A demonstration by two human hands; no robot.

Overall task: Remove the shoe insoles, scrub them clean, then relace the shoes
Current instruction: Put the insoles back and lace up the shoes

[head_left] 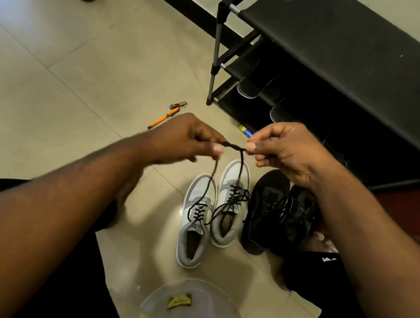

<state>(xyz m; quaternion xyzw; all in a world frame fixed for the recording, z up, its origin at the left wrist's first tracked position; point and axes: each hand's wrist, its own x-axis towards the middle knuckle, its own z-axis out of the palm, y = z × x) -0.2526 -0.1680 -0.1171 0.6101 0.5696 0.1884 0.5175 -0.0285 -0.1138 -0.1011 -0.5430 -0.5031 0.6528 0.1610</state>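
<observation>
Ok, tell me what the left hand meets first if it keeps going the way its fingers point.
Most likely the right hand: the left hand points across the short lace pinched between them.

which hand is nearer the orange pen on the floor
Left. The left hand is raised just right of the orange pen, pinching the black lace; the right hand pinches the lace's other side, farther right.

No legible text

Tongue label [195, 228] on the grey-and-white shoe and the yellow sticker [179, 302] on the clear basin, both below the hands, are too blurred to read.
</observation>
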